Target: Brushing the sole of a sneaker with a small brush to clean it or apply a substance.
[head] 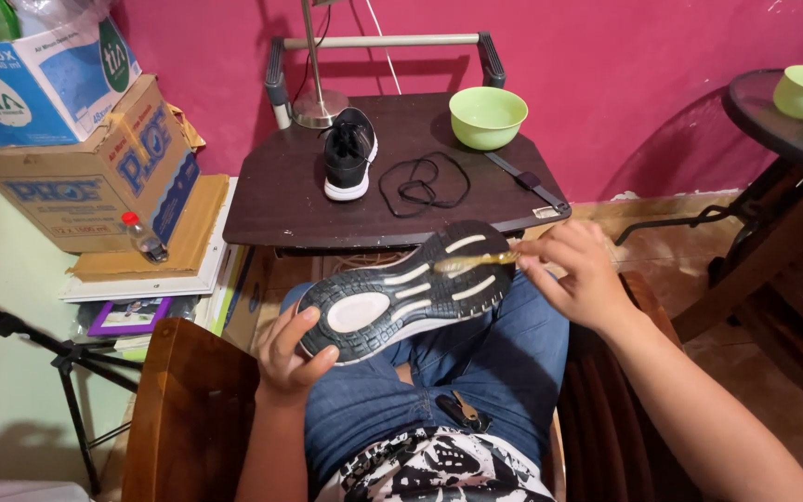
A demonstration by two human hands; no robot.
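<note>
Here my left hand (288, 358) curls up from below, fingers wrapped tight on the heel of the upturned shoe (408, 290). Its sole faces me over my lap, long axis running heel lower-left to toe upper-right. My right hand (580, 272) pinches a small brush (472, 262) against the forefoot tread.

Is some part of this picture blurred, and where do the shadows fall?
Head view: the toothbrush in the right hand is motion-blurred; the shoe held by the left hand is sharp; the lamp casts a soft shadow on the pink wall.
</note>
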